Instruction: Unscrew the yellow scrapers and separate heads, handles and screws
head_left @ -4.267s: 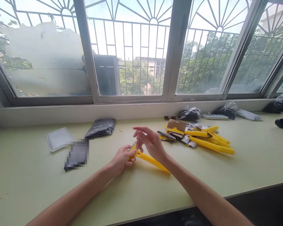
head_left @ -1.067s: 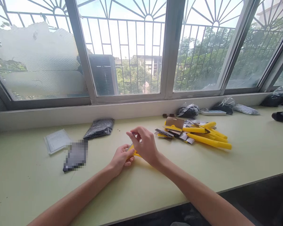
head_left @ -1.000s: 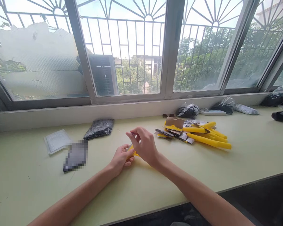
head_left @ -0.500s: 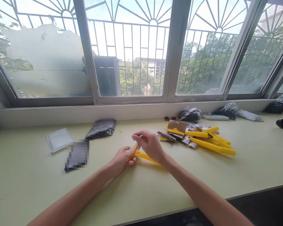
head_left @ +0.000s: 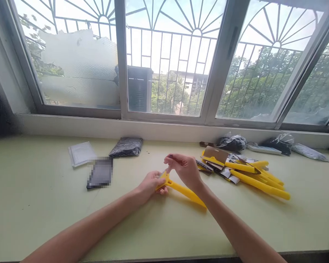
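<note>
Right hand (head_left: 184, 168) higher, pinching dark piece (head_left: 170, 156); left hand (head_left: 151, 183) grips yellow tool (head_left: 188, 194)

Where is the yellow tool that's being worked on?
In the head view, the yellow tool is below centre, left of the pile of yellow handles; the left hand grips its upper end, and its handle slopes down toward the right forearm.

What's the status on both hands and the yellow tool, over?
Left hand gripping yellow tool at its head. Right hand just above, small dark item at fingertips, unidentifiable. Yellow-handled pile off right, apart from tool.
</note>
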